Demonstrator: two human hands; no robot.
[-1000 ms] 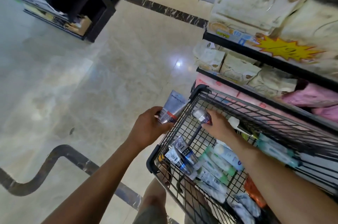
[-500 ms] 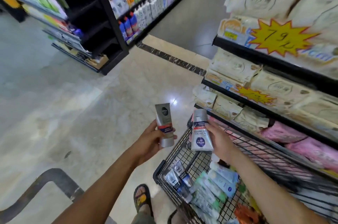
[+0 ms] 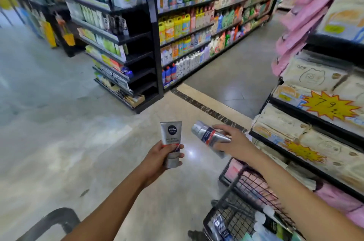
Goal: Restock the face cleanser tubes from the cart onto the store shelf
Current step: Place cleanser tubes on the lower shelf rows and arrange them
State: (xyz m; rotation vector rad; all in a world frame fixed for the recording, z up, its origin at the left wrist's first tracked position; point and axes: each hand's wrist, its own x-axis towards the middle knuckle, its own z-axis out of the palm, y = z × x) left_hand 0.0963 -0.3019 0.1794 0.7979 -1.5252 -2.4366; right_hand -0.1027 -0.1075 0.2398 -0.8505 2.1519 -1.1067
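Note:
My left hand [image 3: 157, 159] grips an upright silver Nivea cleanser tube [image 3: 171, 138] by its lower end, label toward me. To its right, my right hand [image 3: 232, 143] holds a second silver tube [image 3: 208, 135], tilted with its cap end pointing up and left. Both tubes hang over the floor, above and left of the black wire cart [image 3: 236, 201] at the lower right. Several more tubes [image 3: 220, 225] lie in the cart. A black shelf unit [image 3: 137, 47] with cleansers and toiletries stands across the aisle, upper left of centre.
Right beside me, a black shelf [image 3: 307, 114] holds beige tissue packs with yellow price stars and pink packs above. A long aisle of bottled detergents [image 3: 197, 30] runs back at centre. Polished floor [image 3: 69, 132] spreads to the left, with a dark curved inlay at the bottom left.
Both hands lifted the tubes out of the cart and up. The view swung up from the cart to the aisle shelves. The right tube tipped from upright to slanted.

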